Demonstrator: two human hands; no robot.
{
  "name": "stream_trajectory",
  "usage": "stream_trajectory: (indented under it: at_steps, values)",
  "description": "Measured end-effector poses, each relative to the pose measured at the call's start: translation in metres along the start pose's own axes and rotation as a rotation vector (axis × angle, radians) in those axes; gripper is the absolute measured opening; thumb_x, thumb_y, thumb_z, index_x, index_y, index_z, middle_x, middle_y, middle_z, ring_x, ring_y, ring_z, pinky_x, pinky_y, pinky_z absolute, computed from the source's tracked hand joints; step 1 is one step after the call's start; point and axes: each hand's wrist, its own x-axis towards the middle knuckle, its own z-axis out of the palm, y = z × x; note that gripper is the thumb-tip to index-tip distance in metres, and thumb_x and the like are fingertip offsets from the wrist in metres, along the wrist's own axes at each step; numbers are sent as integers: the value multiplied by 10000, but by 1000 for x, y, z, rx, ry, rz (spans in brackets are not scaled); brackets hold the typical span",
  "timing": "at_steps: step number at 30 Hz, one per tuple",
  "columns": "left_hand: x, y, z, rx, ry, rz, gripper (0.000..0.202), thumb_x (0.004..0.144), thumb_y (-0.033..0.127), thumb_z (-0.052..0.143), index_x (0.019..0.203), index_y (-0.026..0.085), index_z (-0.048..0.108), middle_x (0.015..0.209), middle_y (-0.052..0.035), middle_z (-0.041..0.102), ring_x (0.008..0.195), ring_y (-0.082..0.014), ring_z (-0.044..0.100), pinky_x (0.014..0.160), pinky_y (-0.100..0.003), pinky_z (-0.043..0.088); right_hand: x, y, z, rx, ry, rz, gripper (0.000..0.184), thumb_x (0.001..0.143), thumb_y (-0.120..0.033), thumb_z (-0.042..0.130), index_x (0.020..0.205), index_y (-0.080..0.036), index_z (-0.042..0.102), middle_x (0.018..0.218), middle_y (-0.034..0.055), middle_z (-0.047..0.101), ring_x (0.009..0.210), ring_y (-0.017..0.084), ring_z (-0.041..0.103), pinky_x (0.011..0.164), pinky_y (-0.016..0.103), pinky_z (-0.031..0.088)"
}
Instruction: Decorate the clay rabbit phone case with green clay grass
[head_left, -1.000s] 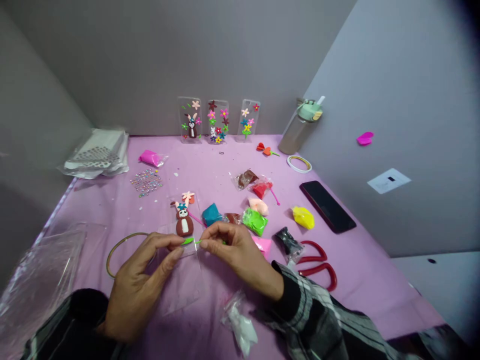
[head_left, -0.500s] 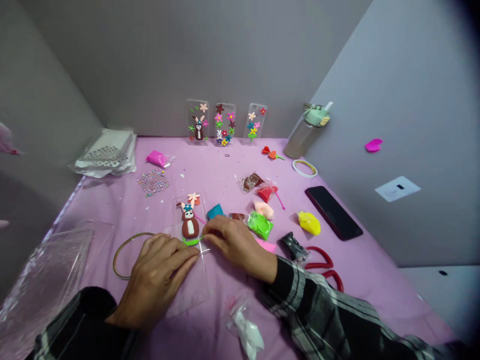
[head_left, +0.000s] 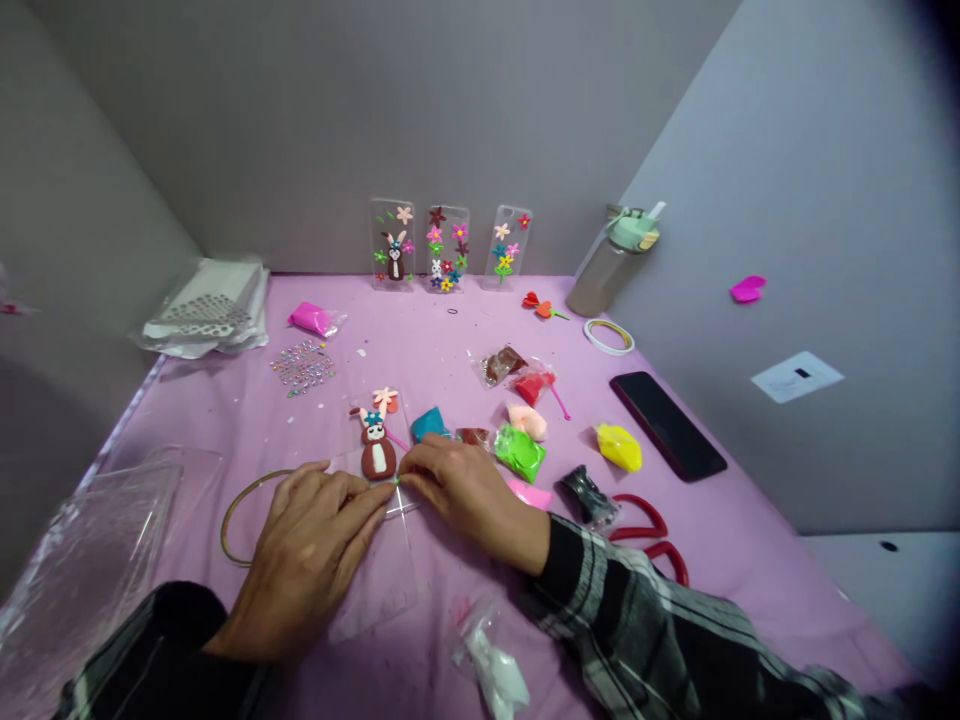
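Just beyond the left hand [head_left: 311, 550] and right hand [head_left: 465, 490], both narrowed at green clay [head_left: 397, 482], grip unclear, lies the rabbit [head_left: 378, 458], blue clay [head_left: 429, 422] near it toward the table's [head_left: 405, 345] right edge.

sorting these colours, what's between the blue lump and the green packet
In the head view, a brown packet lies between the blue lump and green packet.

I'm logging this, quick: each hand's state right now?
Left hand: over clear case; grip hidden.
Right hand: at green bit; pinching or pressing, unclear.

Green strip [head_left: 397, 482] now mostly hidden, left hand [head_left: 311, 548] nearer brown rabbit [head_left: 379, 458]
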Motion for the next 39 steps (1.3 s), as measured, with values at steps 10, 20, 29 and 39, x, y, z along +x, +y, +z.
stream_trajectory:
  at_steps: [10, 20, 29, 39]
  values:
    - [3, 2, 1, 36, -35, 17, 226, 1006, 170, 508, 1188, 175, 644, 938, -66, 668, 884, -254, 570, 977, -546, 412, -5, -2, -1, -147, 26, -25, 158, 1022, -190, 533, 1029, -176, 690, 954, 47, 657, 721, 139, 544, 646, 286, 370]
    - [4, 3, 1, 7, -40, -3, 231, 1015, 194, 493, 1181, 189, 652, 919, -62, 678, 870, -255, 580, 905, -491, 457, -10, -6, 3, -293, -11, -111, 179, 1022, -129, 498, 931, -170, 648, 871, 38, 624, 645, 131, 461, 606, 299, 345]
    - [7, 5, -10, -63, 138, -47, 223, 972, 136, 558, 1150, 225, 660, 895, -30, 715, 860, -223, 635, 971, -453, 462, -9, -9, -17, 698, 44, 113, 229, 963, -100, 510, 1090, -184, 681, 970, 37, 704, 786, 132, 613, 770, 305, 503]
    - [4, 6, -13, -192, 225, -183, 71, 953, 225, 609, 969, 284, 643, 872, 5, 731, 866, -235, 643, 1010, -461, 435, -16, -11, -17, 1314, 78, 268, 240, 886, -68, 560, 1038, -171, 715, 976, 44, 741, 885, 142, 703, 954, 370, 545]
